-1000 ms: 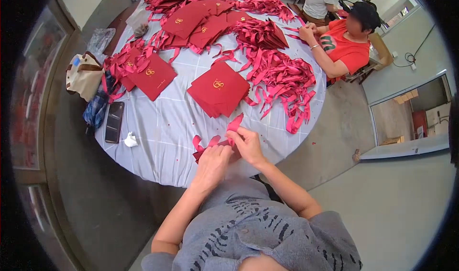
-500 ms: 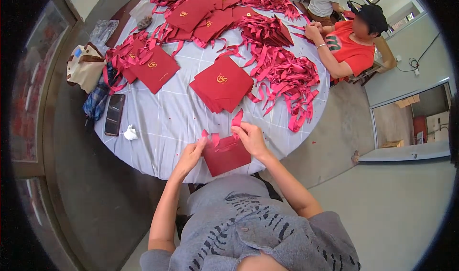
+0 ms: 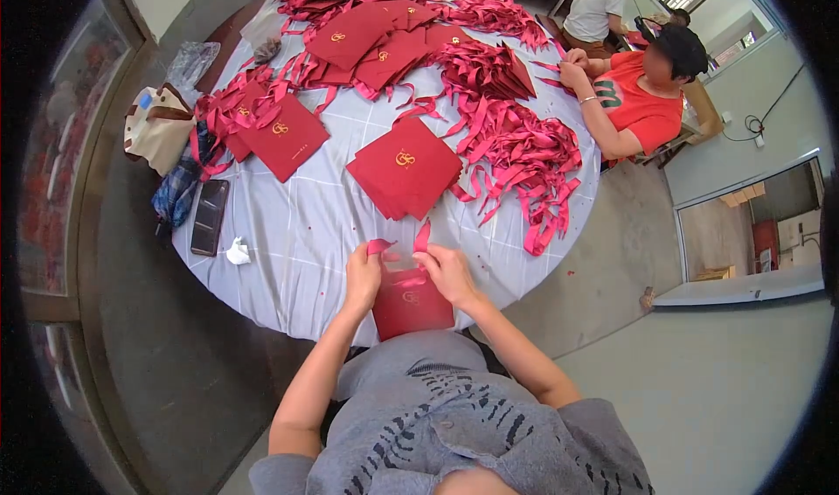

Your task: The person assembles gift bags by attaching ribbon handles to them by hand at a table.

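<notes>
Close to my body at the near table edge lies a flat red paper gift bag (image 3: 412,313) with a faint gold emblem. A pink ribbon (image 3: 408,276) runs along its top edge. My left hand (image 3: 364,278) is closed on one end of this ribbon, its tip curling out above the fingers. My right hand (image 3: 447,272) pinches the other end, which sticks up past the fingertips. Just beyond my hands, a loose stack of red bags (image 3: 405,170) with gold emblems lies flat.
Pink ribbons (image 3: 524,154) heap at the right, beside upright bags (image 3: 494,69). More bags (image 3: 350,36) pile up at the back. A phone (image 3: 210,217), crumpled tissue (image 3: 238,251), umbrella (image 3: 177,186) and cream bag (image 3: 159,128) sit left. A person in red (image 3: 642,102) works at the far right.
My hands and the bag have come closer to my body. The gap between the hands has narrowed, and the bag's emblem now shows faintly.
</notes>
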